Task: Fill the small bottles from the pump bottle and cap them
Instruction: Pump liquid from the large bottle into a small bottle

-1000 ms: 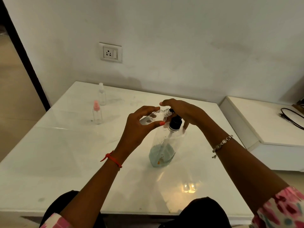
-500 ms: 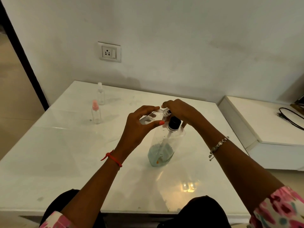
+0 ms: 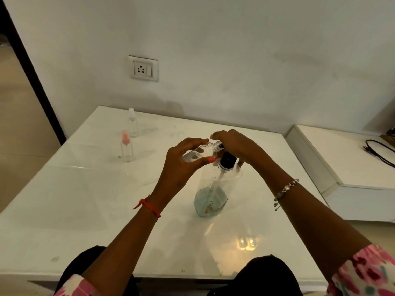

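Note:
A clear pump bottle (image 3: pixel 213 195) with a black collar and a little blue-green liquid at its bottom stands in the middle of the white table (image 3: pixel 85 210). My left hand (image 3: pixel 181 167) grips a small clear uncapped bottle (image 3: pixel 203 151), tilted with its threaded neck toward the pump spout. My right hand (image 3: pixel 235 146) lies over the pump head, fingers curved down on it; the spout is hidden beneath. Two more small bottles stand at the far left: one with a pink cap (image 3: pixel 126 149), one with a clear cap (image 3: pixel 132 123).
A wall with a socket plate (image 3: pixel 143 69) rises behind the table. A lower white unit (image 3: pixel 342 167) with a black cable (image 3: pixel 378 151) stands to the right. My dark-clothed knees show at the near table edge.
Both hands and the small bottle have barely shifted; my right hand has settled slightly lower on the pump head.

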